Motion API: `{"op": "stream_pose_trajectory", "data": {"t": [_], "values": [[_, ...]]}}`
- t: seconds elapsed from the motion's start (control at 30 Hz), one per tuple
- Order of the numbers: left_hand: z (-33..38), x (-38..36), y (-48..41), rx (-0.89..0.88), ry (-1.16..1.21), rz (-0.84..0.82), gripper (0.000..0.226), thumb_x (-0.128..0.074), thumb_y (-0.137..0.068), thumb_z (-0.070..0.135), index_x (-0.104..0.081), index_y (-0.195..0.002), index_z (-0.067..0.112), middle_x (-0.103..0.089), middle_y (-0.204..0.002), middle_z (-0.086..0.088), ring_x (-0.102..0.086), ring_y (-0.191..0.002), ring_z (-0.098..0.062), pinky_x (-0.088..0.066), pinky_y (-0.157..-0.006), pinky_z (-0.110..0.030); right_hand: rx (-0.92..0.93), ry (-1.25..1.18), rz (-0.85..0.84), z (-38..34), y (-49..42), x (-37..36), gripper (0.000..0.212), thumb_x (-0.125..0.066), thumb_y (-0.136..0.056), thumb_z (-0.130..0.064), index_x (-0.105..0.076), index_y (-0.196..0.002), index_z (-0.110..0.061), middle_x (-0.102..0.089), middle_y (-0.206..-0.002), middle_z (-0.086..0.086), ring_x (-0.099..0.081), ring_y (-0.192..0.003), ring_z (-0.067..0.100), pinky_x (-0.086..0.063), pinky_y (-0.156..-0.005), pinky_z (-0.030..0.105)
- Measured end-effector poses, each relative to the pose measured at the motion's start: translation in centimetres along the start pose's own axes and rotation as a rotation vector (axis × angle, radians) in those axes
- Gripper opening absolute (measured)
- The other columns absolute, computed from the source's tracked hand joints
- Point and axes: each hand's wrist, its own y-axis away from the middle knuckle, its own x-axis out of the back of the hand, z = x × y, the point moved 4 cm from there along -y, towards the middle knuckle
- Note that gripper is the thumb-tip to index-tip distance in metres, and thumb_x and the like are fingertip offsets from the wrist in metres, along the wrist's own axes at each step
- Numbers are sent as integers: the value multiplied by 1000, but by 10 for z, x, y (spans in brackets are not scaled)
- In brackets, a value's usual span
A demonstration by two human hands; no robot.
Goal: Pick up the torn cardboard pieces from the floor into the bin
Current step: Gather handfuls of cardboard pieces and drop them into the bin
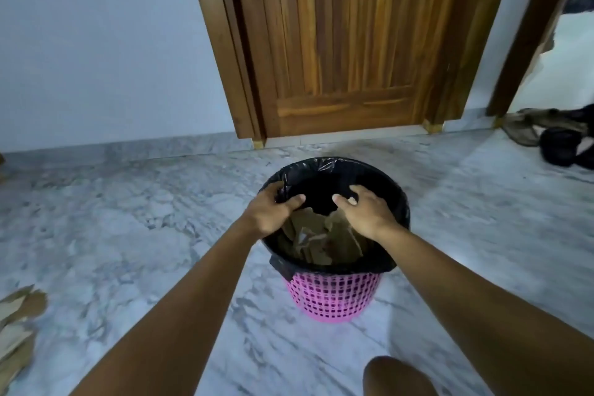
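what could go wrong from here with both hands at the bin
1. The left hand seems to grip the black liner at the rim; a tug could pull it off the pink basket.
2. If the right hand presses down on the cardboard in the bin, the basket might tip.
3. More torn pieces lie on the floor at the left edge, where they are easy to miss.

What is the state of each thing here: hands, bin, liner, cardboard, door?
bin, upright on the floor, lined.
liner, folded over the rim.
left hand, grips the liner at the rim.
right hand, fingers curled over the bin; hold unclear.
cardboard in the bin, lying loose inside.
cardboard on the floor, not yet picked up.
door, closed.
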Motion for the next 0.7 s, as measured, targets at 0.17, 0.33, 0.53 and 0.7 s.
{"op": "stream_pose_trajectory", "data": {"t": [0.17, 0.33, 0.53, 0.7], "values": [[-12, 74, 33, 46, -89, 131, 66, -60, -88, 57, -45, -144, 27, -45, -147, -1, -44, -136, -23, -41, -104, -33, 158, 121, -165, -69, 6, -45, 54, -53, -97, -55, -53, -141, -25, -59, -137, 3, -56, -124, 24, -45, -96, 30], [-60, 193, 101, 103, -107, 357, 61, -58, -89, 56, -49, -141, 25, -45, -149, -3, -46, -135, -19, -39, -97, -24, 400, 178, -340, -184, 45, -147, 48, -62, -93, -50, -60, -133, -23, -66, -116, -3, -65, -98, 16, -52, -82, 25], [-149, 348, 245, 261, -128, 633, 60, -54, -89, 61, -52, -138, 28, -49, -146, -6, -52, -130, -24, -44, -103, -34, 652, 175, -496, -308, 145, -288, 42, -65, -85, -51, -65, -123, -32, -70, -119, -1, -69, -101, 17, -56, -90, 32], [-228, 443, 369, 374, -116, 736, 66, -52, -87, 67, -51, -139, 26, -49, -146, -7, -52, -129, -27, -47, -102, -39, 784, 209, -616, -382, 251, -388, 44, -60, -95, -46, -57, -135, -30, -65, -127, 1, -67, -105, 22, -58, -89, 39]]}}
